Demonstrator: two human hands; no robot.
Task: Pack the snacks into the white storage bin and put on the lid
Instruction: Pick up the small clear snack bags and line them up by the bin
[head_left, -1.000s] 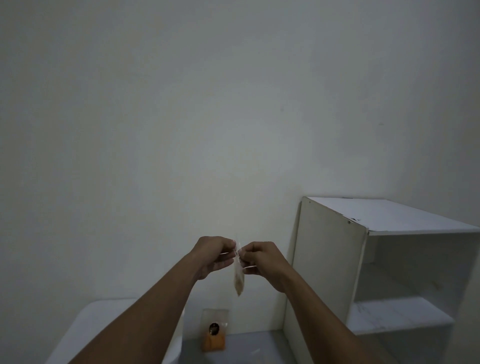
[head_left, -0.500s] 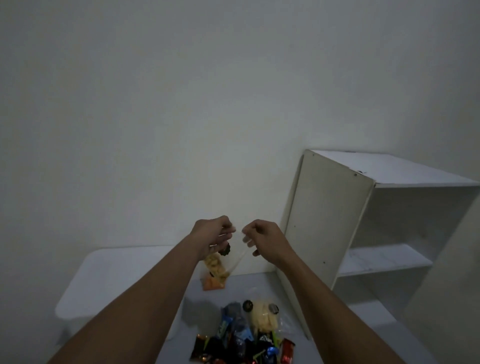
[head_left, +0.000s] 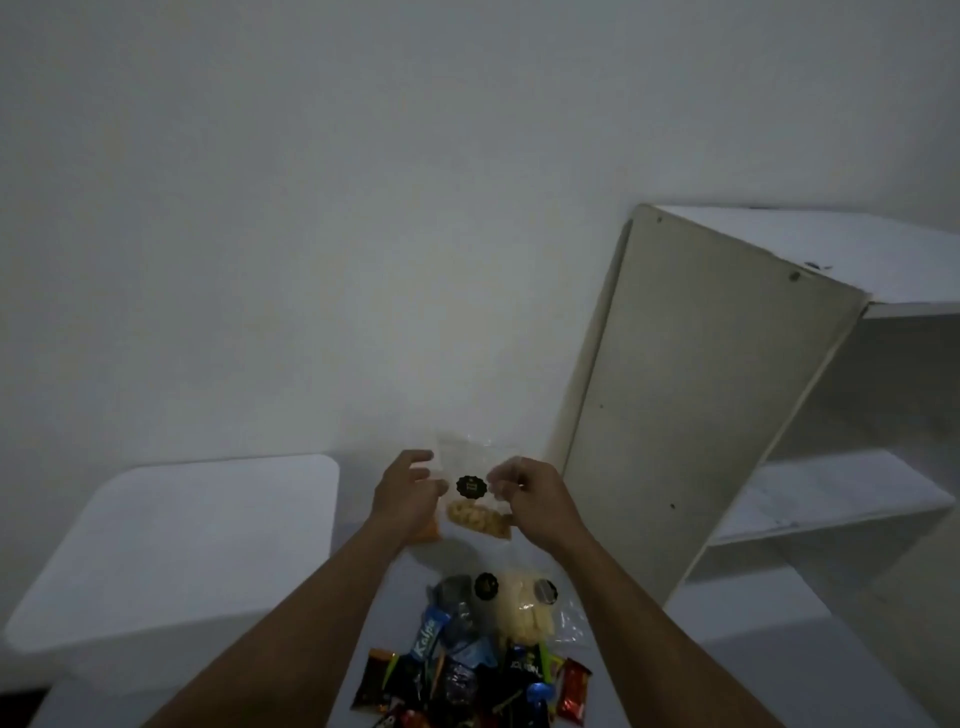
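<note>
Snacks in mixed foil wrappers (head_left: 478, 660) lie heaped on the pale tabletop (head_left: 753, 670) at 6 o'clock from the hands, not yet packed. The left hand (head_left: 408, 493) and right hand (head_left: 530, 499) hold a clear plastic bag of yellow crisps (head_left: 475, 512) by its side edges, with the right fingers pinched narrow and the left ones looser. It looks like the picking-up step. The white storage bin with rounded corners (head_left: 176, 551) at 8 o'clock seems lidded, so next it probably needs opening. One blue wrapper (head_left: 430, 636) reads roughly "Kolpa". The writing on the bag's round black sticker (head_left: 471, 486) is too small to read.
</note>
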